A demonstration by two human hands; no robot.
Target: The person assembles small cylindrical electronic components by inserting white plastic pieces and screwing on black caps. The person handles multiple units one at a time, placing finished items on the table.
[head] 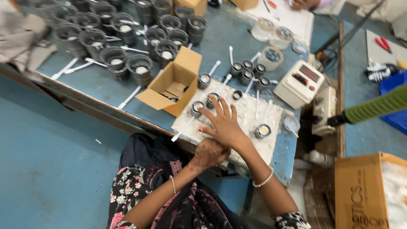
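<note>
Fingers (pixel 220 111) of the right hand (pixel 224 126) are spread wide and flat, holding nothing, palm down over the speckled white work board (pixel 250 114) that lies on the blue-painted surface (pixel 97 80). The fingertips reach toward two small round grey metal housings with pale centres (pixel 197 107), one just left of the index fingertip, the other (pixel 212 99) just beyond the middle fingertips; whether any tip actually touches either cannot be told. A white plastic stick (pixel 183 129) lies slanted from the left housing to the board's near edge. The left hand (pixel 208 153) sits at the surface's near edge, tucked under the right wrist; its fingers are curled inward and hidden, so their grip cannot be told.

An open brown cardboard box (pixel 171 87) stands just left of the board, its contents hard to make out. Another grey housing (pixel 263 130) rests on the board right of the right hand. A cluster of like housings (pixel 248 70) stands at the board's far edge, and a white control box with red buttons (pixel 299 82) beside it. Larger grey cylindrical housings (pixel 114 57) crowd the far left, partly cut off by the frame top. A green cylindrical handle (pixel 375 108) enters from the right edge, its far end cut off.
</note>
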